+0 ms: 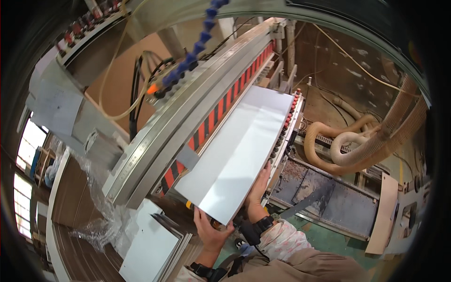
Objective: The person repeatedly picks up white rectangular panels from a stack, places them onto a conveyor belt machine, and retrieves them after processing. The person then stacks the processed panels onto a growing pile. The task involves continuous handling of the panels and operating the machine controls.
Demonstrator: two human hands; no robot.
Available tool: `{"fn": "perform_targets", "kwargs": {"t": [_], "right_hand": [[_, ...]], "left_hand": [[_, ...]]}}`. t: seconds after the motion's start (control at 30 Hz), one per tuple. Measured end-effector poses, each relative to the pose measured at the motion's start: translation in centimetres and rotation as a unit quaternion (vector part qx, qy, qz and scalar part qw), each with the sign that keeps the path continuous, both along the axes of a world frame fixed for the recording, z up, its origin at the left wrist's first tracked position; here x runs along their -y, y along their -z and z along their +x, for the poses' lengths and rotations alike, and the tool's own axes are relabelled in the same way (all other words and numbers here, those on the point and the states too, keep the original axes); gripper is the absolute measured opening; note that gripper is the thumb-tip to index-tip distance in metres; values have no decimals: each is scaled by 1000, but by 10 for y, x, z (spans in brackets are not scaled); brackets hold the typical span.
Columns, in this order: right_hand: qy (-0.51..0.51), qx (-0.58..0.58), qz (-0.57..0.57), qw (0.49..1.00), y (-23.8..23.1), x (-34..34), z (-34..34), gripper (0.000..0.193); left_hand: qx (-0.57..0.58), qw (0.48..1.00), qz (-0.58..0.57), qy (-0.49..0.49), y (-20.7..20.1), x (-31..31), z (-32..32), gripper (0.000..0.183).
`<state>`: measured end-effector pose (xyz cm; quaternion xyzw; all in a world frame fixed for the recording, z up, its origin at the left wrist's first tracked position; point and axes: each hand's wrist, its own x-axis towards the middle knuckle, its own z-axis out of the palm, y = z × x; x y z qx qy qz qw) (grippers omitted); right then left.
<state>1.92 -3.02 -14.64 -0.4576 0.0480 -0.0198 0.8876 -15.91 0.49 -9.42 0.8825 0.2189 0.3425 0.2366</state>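
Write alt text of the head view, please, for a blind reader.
A long white panel lies at a machine, with the left hand at its near end and the right hand along its right edge. A blue hose hangs above; ridged hoses coil at right; a smaller white panel lies lower left.

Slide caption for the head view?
Left hand at the near end, right hand along the right edge of a white panel beside a red-and-black striped strip.

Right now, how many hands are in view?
2: the left hand at the long white panel's near end, the right hand along its right edge. No others visible.
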Motion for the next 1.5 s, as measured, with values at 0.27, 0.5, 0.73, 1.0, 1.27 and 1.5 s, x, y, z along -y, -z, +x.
{"fn": "perform_targets", "kwargs": {"t": [0.27, 0.5, 0.73, 1.0, 1.27, 1.5], "right_hand": [[-40, 40, 17, 998, 39, 4, 16, 46], [-119, 11, 70, 990, -49, 5, -24, 54], [-171, 13, 96, 980, -72, -14, -37, 61], [-165, 54, 62, 983, -51, -9, -24, 61], [-91, 4, 57, 994, -29, -6, -8, 56], [-60, 57, -1, 997, -12, 9, -2, 43]], "left_hand": [[-13, 994, -98, 51, -3, -34, -34, 97], [117, 941, -318, 7, 23, -66, -14, 43], [115, 922, -369, 24, 26, -60, -11, 47], [126, 898, -398, 139, 30, -102, -44, 37], [-97, 659, -721, 189, 45, -120, -144, 32], [-91, 676, -689, 245, 34, -86, -151, 28]]}}
